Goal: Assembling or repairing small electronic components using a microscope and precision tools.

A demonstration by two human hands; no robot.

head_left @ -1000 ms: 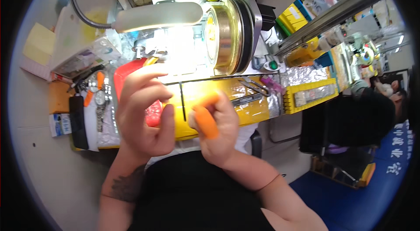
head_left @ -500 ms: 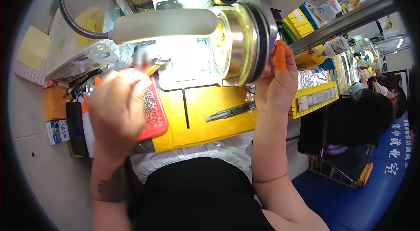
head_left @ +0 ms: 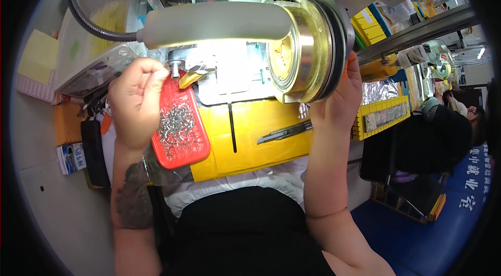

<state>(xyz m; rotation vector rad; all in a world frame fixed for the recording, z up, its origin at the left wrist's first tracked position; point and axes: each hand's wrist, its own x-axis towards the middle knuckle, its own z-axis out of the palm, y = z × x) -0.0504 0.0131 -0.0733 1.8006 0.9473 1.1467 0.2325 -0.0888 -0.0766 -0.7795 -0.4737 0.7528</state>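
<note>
a: how is the left hand (head_left: 133,96) posed?
b: raised at the left edge of the red tray (head_left: 195,153), on a forearm that comes nearly straight up from below. the fingers are curled inward, with thumb and forefinger close together at their tips. i cannot tell whether they pinch anything.
a: what is nearest to those tips?
b: the metal bolt (head_left: 175,69), just beside them on the right. contact is too fine to make out.
a: and the right hand (head_left: 339,101)?
b: it points upward, wrist below, against the lower right side of the round drum (head_left: 309,51). the fingers reach up past the black rim (head_left: 340,46) and are partly hidden by it, so i cannot tell whether they are apart or clamped on something.
a: where does the drum stand?
b: at the far side of the yellow work surface (head_left: 250,158), by the right end of the lamp (head_left: 219,21).
a: anything between the forearms?
b: the grey cutter knife (head_left: 284,133) lies on the yellow surface near the right forearm, and the tray holds small metal pieces (head_left: 177,125).
</note>
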